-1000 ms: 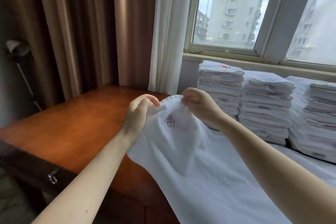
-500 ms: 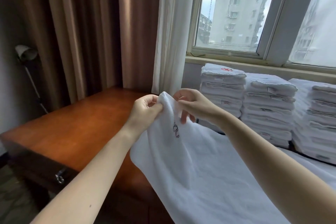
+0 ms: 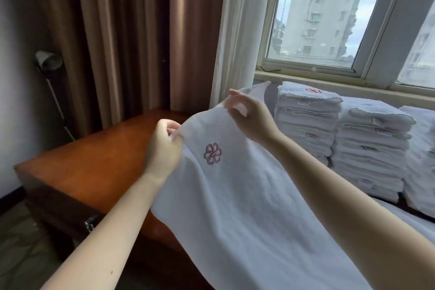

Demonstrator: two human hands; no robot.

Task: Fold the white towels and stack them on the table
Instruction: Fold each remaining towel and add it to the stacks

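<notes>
- Left hand [image 3: 164, 146]: clenched on the top hem of the white towel [image 3: 235, 195]. Thumb and curled fingers pinch the cloth at the hem's left end. Knuckles face the camera, so the fingertips themselves are hidden.
- Right hand [image 3: 249, 115]: grasps the same hem further right and higher. Fingers [image 3: 235, 107] are loosely bent over the edge, with the forefinger raised more than the rest. The grip looks lighter than the left one (the exact contact of the thumb is not visible).
- Between the two hands the hem runs taut, sloping up to the right. A free corner of the cloth stands just beyond the right hand.
- Towel position: held up off the wooden table [image 3: 94, 160]. It hangs down and towards the camera, passing under the right forearm and over the table's near right part.
- A pink embroidered emblem [image 3: 212, 153] faces the camera just below the hem, between the two hands.
- Stacks of folded towels [image 3: 372, 148]: three in view, side by side below the window [image 3: 329, 19], behind the right arm. The top towel of the leftmost stack carries a red mark. The third stack is cut by the right edge of the view.
- Surroundings: brown curtain [image 3: 117, 30] and sheer curtain [image 3: 235, 30] hang behind the table. A lamp [image 3: 48, 61] stands at the far left.
</notes>
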